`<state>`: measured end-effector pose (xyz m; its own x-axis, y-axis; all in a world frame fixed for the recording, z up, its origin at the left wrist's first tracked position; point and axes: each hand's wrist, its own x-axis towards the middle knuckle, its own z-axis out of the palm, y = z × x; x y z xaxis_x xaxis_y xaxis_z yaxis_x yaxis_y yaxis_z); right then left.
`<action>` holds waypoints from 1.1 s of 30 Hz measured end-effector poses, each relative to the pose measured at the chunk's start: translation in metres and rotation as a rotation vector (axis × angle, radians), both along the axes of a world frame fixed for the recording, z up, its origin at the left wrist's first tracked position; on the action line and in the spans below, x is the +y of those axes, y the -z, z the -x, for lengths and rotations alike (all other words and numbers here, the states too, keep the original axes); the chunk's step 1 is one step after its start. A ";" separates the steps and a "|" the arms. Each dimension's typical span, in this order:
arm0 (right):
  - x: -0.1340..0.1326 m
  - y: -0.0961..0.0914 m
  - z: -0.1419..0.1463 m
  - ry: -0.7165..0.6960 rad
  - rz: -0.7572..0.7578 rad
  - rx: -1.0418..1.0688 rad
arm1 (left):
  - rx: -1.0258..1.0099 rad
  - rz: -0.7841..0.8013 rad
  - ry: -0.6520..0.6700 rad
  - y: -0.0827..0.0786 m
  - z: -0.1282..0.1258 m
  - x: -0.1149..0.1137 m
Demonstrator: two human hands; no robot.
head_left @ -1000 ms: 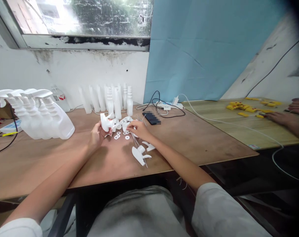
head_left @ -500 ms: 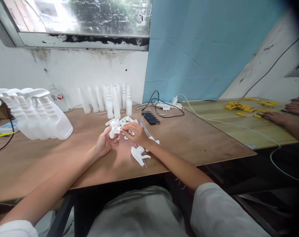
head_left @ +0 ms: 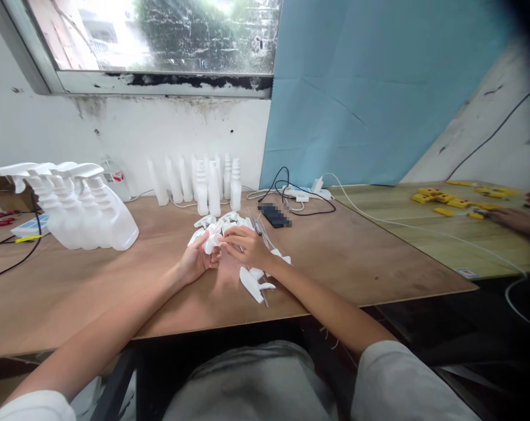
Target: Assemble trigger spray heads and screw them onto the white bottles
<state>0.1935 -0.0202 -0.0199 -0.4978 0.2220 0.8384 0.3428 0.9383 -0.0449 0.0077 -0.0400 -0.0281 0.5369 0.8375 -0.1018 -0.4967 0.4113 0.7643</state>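
Observation:
My left hand [head_left: 196,263] is closed around a white trigger spray head [head_left: 212,242], held a little above the table's near middle. Against the right side of that spray head, my right hand [head_left: 247,247] has its thumb and fingers pinched together. Whatever lies between those fingertips is too small and hidden to name. Just behind both hands is a pile of white spray heads [head_left: 232,218], partly covered by them. Another spray head [head_left: 250,284] lies on its side below my right wrist, with a thin clear tube. More tubes [head_left: 268,238] lie beyond the right hand.
Bottles with spray heads fitted [head_left: 87,213] stand in a row at left. Several headless white bottles [head_left: 214,190] stand by the wall. A phone [head_left: 275,216], cables [head_left: 308,211] and a power strip [head_left: 297,192] lie behind. At right, another person's hand [head_left: 516,221] is near yellow pieces [head_left: 444,200].
The view has shifted, so everything appears farther right and slightly lower. The spray head in my left hand has turned, its round opening now less visible. My right fingers stay at it.

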 end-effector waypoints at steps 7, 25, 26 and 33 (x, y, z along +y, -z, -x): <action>-0.001 0.000 0.004 0.041 0.087 0.033 | 0.055 0.020 0.022 0.000 -0.002 0.000; -0.003 -0.003 0.000 0.108 -0.045 -0.090 | 0.079 -0.013 0.089 -0.001 0.000 -0.003; -0.003 -0.002 0.000 0.113 -0.031 -0.084 | 0.084 -0.034 0.099 -0.001 0.001 -0.003; -0.005 0.008 0.003 0.077 0.410 0.098 | 0.139 -0.220 0.076 -0.001 0.000 -0.010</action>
<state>0.1901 -0.0250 -0.0280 -0.3888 0.5806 0.7153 0.3869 0.8075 -0.4452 0.0081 -0.0504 -0.0269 0.5925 0.8055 0.0012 -0.3550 0.2598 0.8980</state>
